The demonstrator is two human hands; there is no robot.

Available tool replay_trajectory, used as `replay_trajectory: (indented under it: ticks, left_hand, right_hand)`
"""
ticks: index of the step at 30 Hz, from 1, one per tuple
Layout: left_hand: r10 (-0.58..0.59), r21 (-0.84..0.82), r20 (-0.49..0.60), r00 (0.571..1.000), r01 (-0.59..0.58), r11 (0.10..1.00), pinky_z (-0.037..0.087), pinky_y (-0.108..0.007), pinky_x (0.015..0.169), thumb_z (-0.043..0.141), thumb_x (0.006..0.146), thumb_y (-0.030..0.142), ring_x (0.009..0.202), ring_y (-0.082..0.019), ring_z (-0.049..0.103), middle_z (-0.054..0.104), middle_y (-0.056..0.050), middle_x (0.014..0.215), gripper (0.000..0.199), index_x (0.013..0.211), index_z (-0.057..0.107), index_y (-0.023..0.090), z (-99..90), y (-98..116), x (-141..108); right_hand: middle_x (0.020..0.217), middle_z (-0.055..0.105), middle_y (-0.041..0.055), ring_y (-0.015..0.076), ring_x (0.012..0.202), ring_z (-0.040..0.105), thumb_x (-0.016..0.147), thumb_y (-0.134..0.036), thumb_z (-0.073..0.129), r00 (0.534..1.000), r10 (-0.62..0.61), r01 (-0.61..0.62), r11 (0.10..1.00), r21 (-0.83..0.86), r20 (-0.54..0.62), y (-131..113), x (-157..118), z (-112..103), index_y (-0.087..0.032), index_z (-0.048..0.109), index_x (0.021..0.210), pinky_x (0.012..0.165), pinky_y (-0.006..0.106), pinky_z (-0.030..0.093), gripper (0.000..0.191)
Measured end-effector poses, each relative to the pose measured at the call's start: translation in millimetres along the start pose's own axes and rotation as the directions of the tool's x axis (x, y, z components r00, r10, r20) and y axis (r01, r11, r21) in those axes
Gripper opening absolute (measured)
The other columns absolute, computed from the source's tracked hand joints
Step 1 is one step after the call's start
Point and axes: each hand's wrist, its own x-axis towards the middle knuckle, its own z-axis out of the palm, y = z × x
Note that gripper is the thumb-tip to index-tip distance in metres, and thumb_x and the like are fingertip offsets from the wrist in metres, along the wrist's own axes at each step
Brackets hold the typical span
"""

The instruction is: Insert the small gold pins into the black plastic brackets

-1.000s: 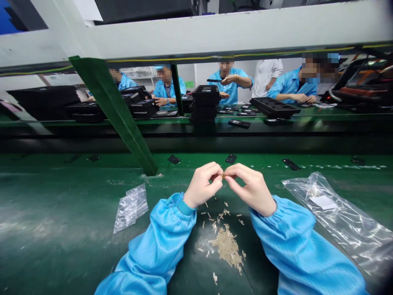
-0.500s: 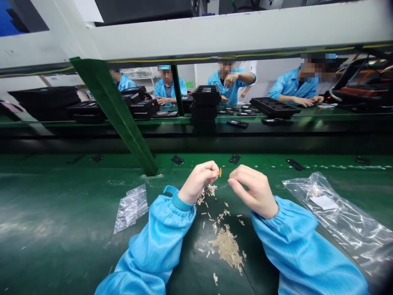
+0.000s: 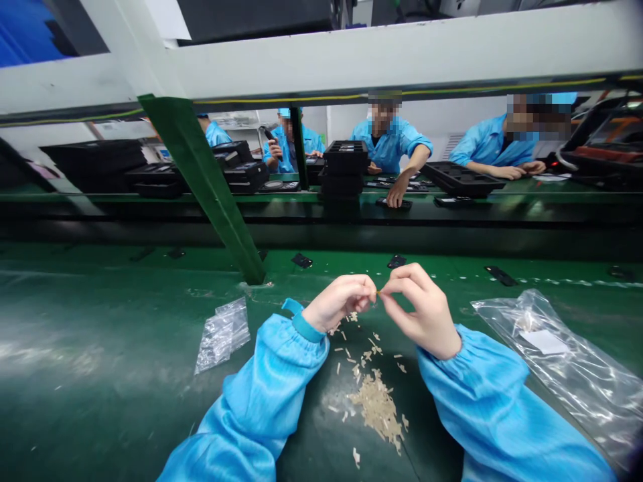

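Note:
Pinched in the fingertips of my left hand (image 3: 346, 300) is a small orange-yellow piece (image 3: 379, 292), mostly hidden; its exact kind is too small to make out. My right hand (image 3: 419, 306) has thumb and forefinger closed at the other end of the same piece, so the two hands nearly meet above the green bench (image 3: 151, 408). Below them, a pile of small beige strips (image 3: 376, 405) lies on the bench, with more strips scattered up toward my left hand.
A clear plastic bag (image 3: 587, 355) with a white label lies right, and smaller clear bags (image 3: 224, 335) lie left. Flat black parts (image 3: 302, 260) dot the bench's far side. A green post (image 3: 205, 187) slants up at left. Across the line, co-workers sit by stacked black trays (image 3: 344, 167).
My right hand has closed in on the orange-yellow piece beside my left fingertips. The view has shifted slightly. Across the line, a co-worker's hand has come down onto a black device.

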Motion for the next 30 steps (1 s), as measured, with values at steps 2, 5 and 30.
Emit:
replay_trajectory:
  ticks: [2,5,30]
  left_hand:
    - [-0.046,0.239,-0.087,0.995,0.065,0.969,0.046,-0.023,0.061,0.037,0.086,0.024,0.063,-0.01,0.054,0.054,0.0,0.068,0.022,0.084,0.056,0.014,-12.1,-20.5,14.7]
    - [-0.098,0.446,-0.245,0.965,0.202,0.872,0.049,-0.032,0.079,0.047,0.087,0.024,0.087,-0.015,0.057,0.06,-0.007,0.096,0.018,0.094,0.059,0.013,-49.0,-59.5,35.4]
    - [0.212,0.295,-0.483,0.85,-0.07,0.953,0.05,-0.025,0.076,0.035,0.092,0.029,0.092,-0.014,0.06,0.058,-0.007,0.108,0.028,0.102,0.057,0.015,-12.9,-14.8,29.8]
  right_hand:
    - [0.077,0.051,0.003,0.0167,0.071,0.054,0.077,-0.009,0.054,0.999,0.034,-0.034,0.999,-0.003,-0.02,4.6,0.4,-1.9,-0.021,0.053,0.076,0.063,0.031,0.045,0.012]
    - [0.076,0.052,0.0029,0.0174,0.071,0.054,0.078,-0.009,0.055,0.997,0.068,-0.067,0.997,0.024,-0.035,8.5,1.5,-4.8,-0.021,0.052,0.077,0.064,0.032,0.045,0.012]
    - [0.072,0.053,0.0017,0.0148,0.066,0.051,0.083,-0.014,0.052,0.963,0.266,-0.249,0.943,0.221,-0.05,-0.2,3.1,1.3,-0.02,0.049,0.074,0.06,0.029,0.045,0.011]
